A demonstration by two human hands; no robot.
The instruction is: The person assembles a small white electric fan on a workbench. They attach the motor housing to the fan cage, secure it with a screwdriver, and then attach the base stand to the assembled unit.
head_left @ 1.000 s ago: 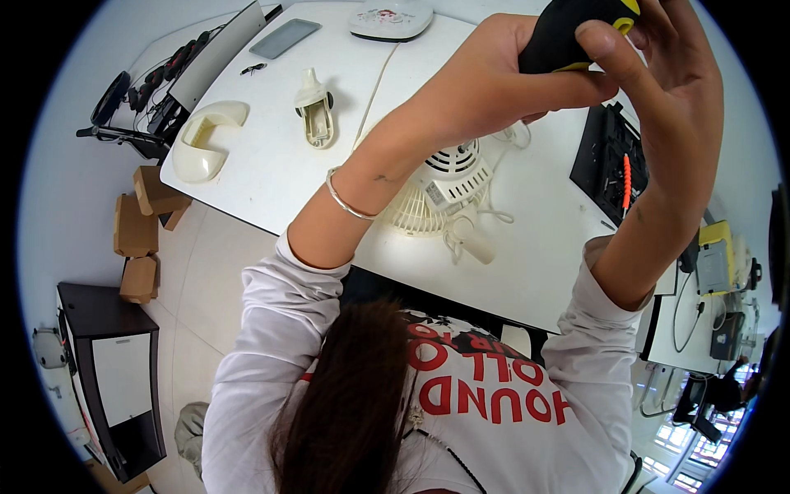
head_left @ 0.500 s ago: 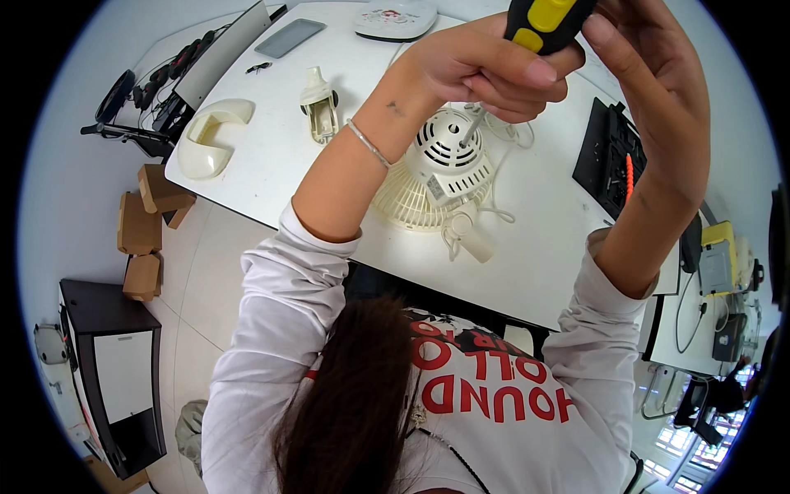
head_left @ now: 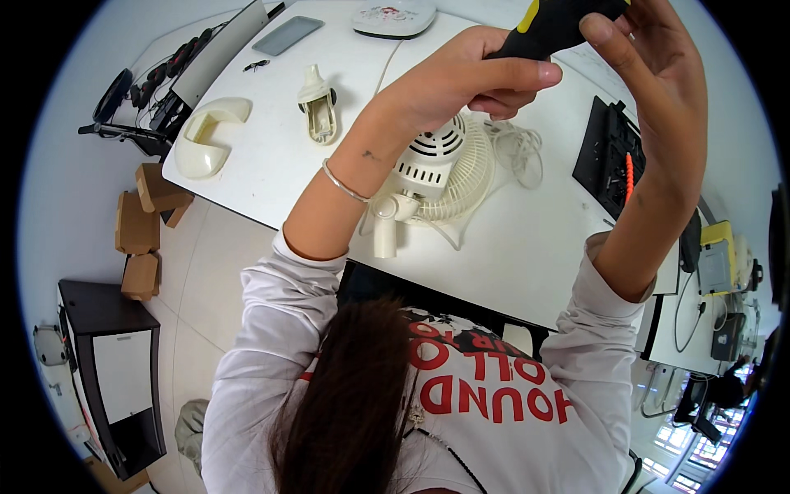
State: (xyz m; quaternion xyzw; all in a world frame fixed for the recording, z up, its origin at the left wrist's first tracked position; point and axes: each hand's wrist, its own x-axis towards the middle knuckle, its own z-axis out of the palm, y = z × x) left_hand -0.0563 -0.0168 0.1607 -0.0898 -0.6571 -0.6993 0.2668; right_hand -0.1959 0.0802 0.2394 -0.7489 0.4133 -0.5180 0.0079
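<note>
A screwdriver with a black-and-yellow handle is held high over the table, its handle slanting and partly cut off by the top edge. My left hand is closed around its lower end, thumb stretched along the handle. My right hand grips the upper end, thumb pressed on the handle; its fingers are partly hidden. The shaft is out of sight. Below my left hand lies a cream electric fan, its vented motor housing uppermost on the round wire grille. Its stubby neck points toward me.
On the table are a curved cream cover, an open cream housing, a grey tray, a patterned white box and a coiled cord. A black tool case lies right. Cardboard boxes stand on the floor left.
The fan has turned, its neck swinging to the left and toward me. The screwdriver handle has tipped from steep to slanting. My left hand and forearm have shifted left.
</note>
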